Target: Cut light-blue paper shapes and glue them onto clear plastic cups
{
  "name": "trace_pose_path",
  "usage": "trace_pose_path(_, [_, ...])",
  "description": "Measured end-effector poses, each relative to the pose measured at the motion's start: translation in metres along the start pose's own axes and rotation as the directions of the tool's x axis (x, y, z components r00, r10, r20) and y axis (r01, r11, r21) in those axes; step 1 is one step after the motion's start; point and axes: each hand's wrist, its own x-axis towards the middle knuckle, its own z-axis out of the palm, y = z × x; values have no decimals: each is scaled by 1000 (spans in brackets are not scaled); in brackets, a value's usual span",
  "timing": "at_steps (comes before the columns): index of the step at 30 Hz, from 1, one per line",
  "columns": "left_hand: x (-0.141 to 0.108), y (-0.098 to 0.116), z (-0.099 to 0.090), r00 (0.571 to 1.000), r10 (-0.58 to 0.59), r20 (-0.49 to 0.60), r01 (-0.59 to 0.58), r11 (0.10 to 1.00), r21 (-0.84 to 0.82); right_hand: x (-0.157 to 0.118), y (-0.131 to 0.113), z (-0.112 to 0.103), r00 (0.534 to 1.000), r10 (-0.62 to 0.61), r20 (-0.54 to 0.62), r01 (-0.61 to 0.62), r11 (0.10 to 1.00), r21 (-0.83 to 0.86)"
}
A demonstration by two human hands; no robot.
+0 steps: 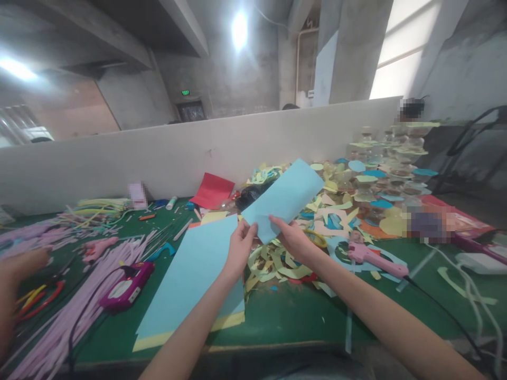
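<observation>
Both hands hold one light-blue sheet of paper, raised and slanted above the table. At its lower left corner, my left hand pinches the edge between thumb and fingers. My right hand grips the lower edge, thumb on top and fingers hidden beneath. Under my left forearm lies a stack of larger blue and yellow sheets. Yellow, white and blue paper scraps are heaped below and behind the held sheet.
A pink glue gun with a cord lies at right. Behind it rise stacked clear cups with paper discs. At left are lilac strips, a purple box, scissors and another person's hand. A white partition stands behind.
</observation>
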Motion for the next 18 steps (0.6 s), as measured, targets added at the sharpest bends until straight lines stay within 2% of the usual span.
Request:
trace_pose_path(4, [2, -3, 1, 999, -15, -39, 14, 1000, -7, 2, -2, -3, 999, -17, -43, 19, 999, 38])
trace_pose_path(8, [5, -7, -4, 993, 51, -110, -50, 999, 13, 1, 3, -3, 997, -9, -83, 9, 1000, 2])
trace_pose_path(11, [7, -8, -8, 990, 87, -113, -83, 996, 40, 2, 7, -4, 995, 10, -100, -11, 1000, -18])
trace_pose_path(18, [6, -6, -8, 990, 85, -116, -82, 996, 34, 3, 9, -6, 997, 8, -79, -11, 1000, -28])
